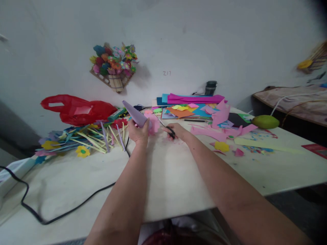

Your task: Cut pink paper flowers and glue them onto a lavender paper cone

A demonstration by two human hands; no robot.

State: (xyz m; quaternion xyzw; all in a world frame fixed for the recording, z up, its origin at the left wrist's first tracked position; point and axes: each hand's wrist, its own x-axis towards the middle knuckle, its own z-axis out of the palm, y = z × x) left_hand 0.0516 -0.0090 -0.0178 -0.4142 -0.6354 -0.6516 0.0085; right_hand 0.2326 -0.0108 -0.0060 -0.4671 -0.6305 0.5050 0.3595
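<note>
My left hand (138, 132) is closed around a rolled lilac paper cone (134, 113) that points up and left, together with a pink paper piece (154, 123) at its lower end. My right hand (176, 131) grips black-handled scissors (166, 126), whose blades reach toward the pink paper. Both hands hover just above the pale tabletop (163, 177) near its far middle.
Paper flowers on pale stems (84, 139) lie left, beside a red plastic bag (79, 109). Coloured paper sheets (190, 103) and pink scraps (219, 127) lie right, with a green fruit (265, 121). A black cable (63, 211) crosses the near left. A flower bouquet (113, 66) hangs on the wall.
</note>
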